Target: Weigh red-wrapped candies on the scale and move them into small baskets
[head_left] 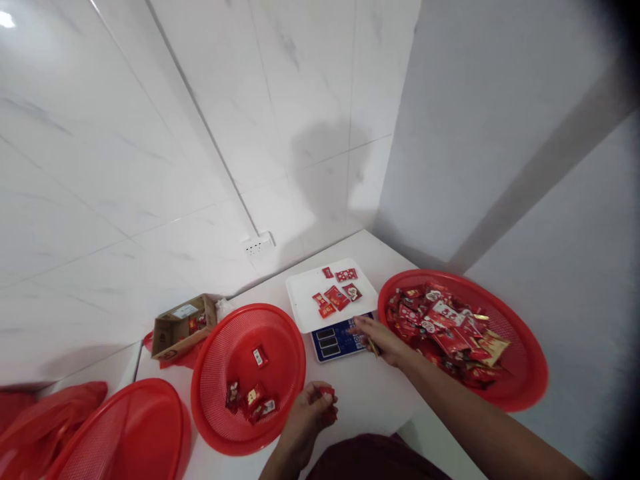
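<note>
My left hand (309, 417) is closed around small red snack packets (329, 404), low in front of my body and just right of the middle red basket (199, 380). Over the keypad side of the digital scale (329, 345) is my right hand (376, 339), fingers curled. A small gold-coloured packet (374, 347) shows beneath its fingers, mostly hidden by the hand. The scale's white tray (304, 303) carries several red packets (337, 297). A few more wrapped packets (254, 395) lie in the middle basket.
At the right, a large red basket (535, 373) is heaped with red and gold packets. An open cardboard box (170, 343) stands back left, near red plastic bags (55, 420) and another red basket (183, 427). A power socket (259, 247) is on the wall behind.
</note>
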### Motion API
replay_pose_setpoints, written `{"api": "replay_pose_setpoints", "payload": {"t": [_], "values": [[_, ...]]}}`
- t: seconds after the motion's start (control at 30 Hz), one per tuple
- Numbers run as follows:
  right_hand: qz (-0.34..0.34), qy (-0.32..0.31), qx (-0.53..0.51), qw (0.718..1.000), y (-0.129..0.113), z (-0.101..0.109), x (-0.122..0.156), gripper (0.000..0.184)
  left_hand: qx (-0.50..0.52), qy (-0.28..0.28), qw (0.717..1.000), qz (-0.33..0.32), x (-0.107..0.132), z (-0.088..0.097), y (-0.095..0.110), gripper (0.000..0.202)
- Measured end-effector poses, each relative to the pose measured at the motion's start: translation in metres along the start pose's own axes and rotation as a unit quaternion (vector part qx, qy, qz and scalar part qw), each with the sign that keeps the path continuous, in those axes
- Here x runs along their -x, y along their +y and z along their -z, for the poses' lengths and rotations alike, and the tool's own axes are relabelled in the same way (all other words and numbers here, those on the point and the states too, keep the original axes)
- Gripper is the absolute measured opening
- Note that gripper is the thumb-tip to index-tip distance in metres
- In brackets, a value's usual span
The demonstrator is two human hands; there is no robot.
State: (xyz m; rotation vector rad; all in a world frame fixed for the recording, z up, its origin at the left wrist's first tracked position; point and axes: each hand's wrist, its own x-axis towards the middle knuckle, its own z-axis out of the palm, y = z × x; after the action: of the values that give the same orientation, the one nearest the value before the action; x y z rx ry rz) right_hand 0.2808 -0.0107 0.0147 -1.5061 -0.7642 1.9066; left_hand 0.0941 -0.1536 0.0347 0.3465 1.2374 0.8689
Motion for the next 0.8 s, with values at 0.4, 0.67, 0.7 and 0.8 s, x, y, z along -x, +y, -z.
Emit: {"api": "replay_pose_setpoints", "payload": {"t": [0.4, 0.67, 0.7, 0.8], "values": [[-0.061, -0.068, 0.166, 0.982, 0.09, 0.025, 0.031, 0.021, -0.017, 0.002, 1.0, 0.013, -0.005, 0.001, -0.005, 0.04], [-0.007, -0.191, 0.19, 0.963, 0.072, -0.007, 0.052, 0.039, -0.062, -0.039, 0.997, -0.025, -0.008, -0.003, -0.011, 0.046], [-0.002, -0.208, 0.193, 0.959, 0.068, -0.011, 0.055, 0.041, -0.073, -0.042, 0.996, -0.033, -0.009, -0.003, -0.011, 0.049], [0.009, -0.232, 0.227, 0.946, 0.059, -0.021, 0.064, 0.039, -0.119, -0.035, 0.991, -0.051, -0.008, -0.007, -0.011, 0.055]]}}
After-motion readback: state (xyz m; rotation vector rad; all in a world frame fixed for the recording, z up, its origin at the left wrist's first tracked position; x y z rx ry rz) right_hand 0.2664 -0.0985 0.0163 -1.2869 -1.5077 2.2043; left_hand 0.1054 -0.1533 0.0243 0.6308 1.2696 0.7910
